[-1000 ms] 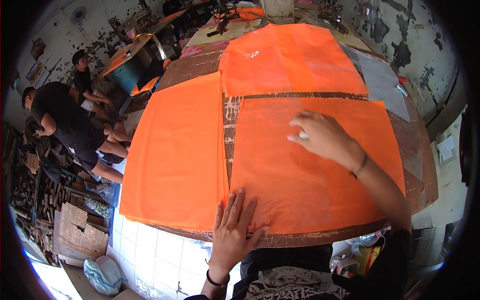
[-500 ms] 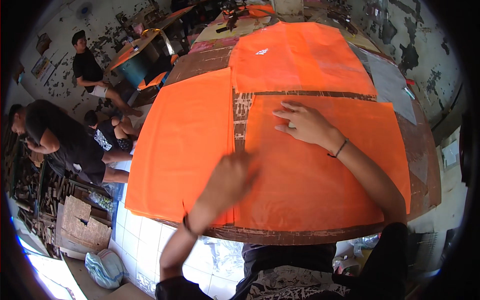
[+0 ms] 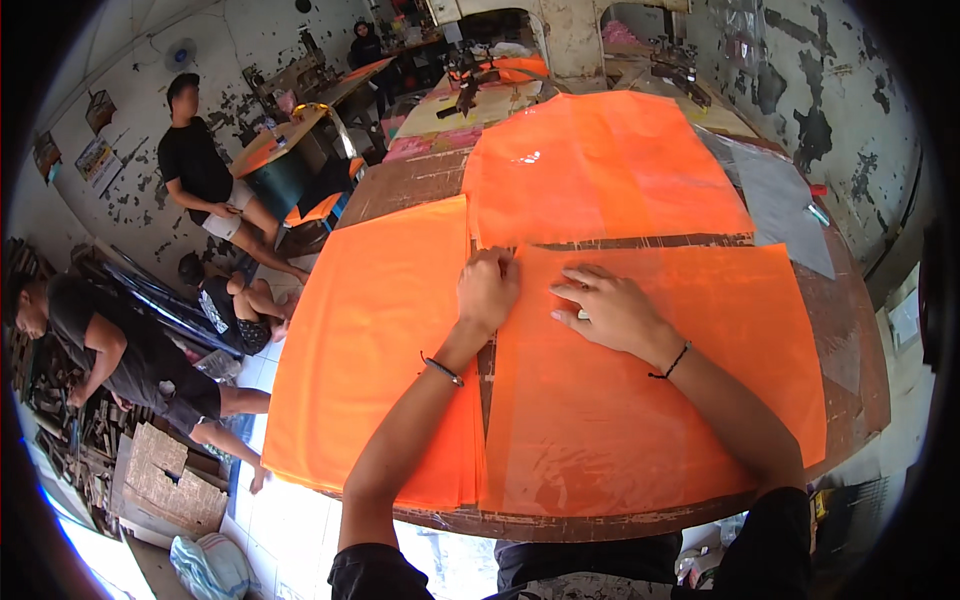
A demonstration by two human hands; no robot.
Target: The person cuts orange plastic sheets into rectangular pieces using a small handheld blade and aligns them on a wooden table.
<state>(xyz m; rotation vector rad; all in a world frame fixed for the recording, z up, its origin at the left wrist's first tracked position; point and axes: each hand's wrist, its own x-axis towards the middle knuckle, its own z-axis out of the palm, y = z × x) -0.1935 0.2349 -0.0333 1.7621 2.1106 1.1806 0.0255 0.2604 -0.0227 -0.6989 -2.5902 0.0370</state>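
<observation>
In front of me on the right lies an orange sheet [image 3: 650,420] with a glossy, see-through look, flat on the table. My left hand [image 3: 487,292] is closed at its far left corner, fingers curled and pinching the edge; the fingertips are partly hidden. Resting on the same sheet near its far edge, my right hand [image 3: 612,312] has its fingers spread. To the left is a stack of orange sheets [image 3: 375,350], its layered edges showing along the right side. Another orange sheet [image 3: 600,165] lies beyond both, across a narrow strip of bare tabletop.
The worn brown table [image 3: 855,330] has a curved near edge. Grey sheet material [image 3: 785,200] and a small marker-like object [image 3: 818,214] lie at the right. Metal machine parts [image 3: 465,85] stand at the back. Several people are on the left, one standing person [image 3: 195,165] near a smaller table.
My left hand has moved up and away from me to the right sheet's far left corner, where it now pinches. The right hand stays on the sheet. The view has tilted upward.
</observation>
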